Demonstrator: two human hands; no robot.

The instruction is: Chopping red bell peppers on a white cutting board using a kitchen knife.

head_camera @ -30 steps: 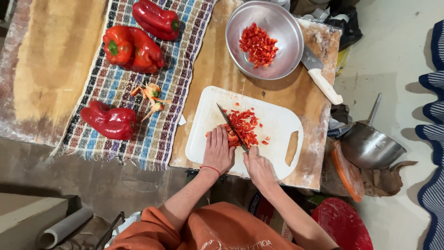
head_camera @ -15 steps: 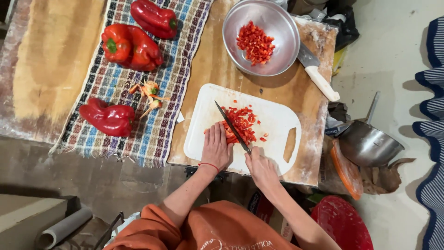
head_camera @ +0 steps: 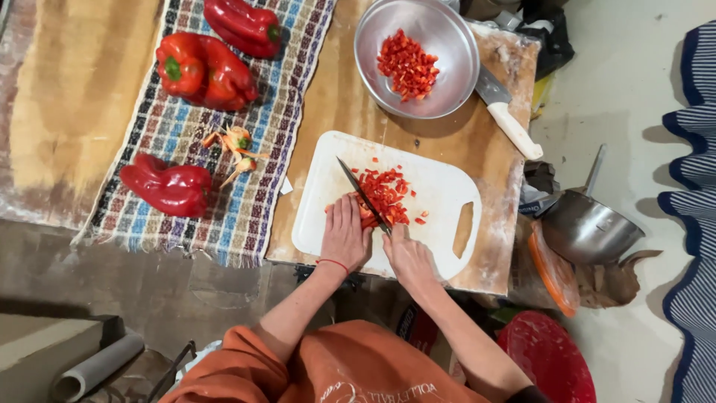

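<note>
knife point(head_camera: 363, 195) shifted slightly | right hand point(head_camera: 409, 257) grips it | left hand point(head_camera: 345, 235) pins pepper pieces point(head_camera: 384, 195)

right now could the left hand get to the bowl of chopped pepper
Probably yes. The left hand rests on the pepper pieces on the cutting board, and the bowl sits just beyond the board with only bare tabletop between. The knife lies beside that path.

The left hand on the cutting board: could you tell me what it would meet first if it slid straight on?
Probably the left hand meets the diced red pepper at its fingertips.
</note>
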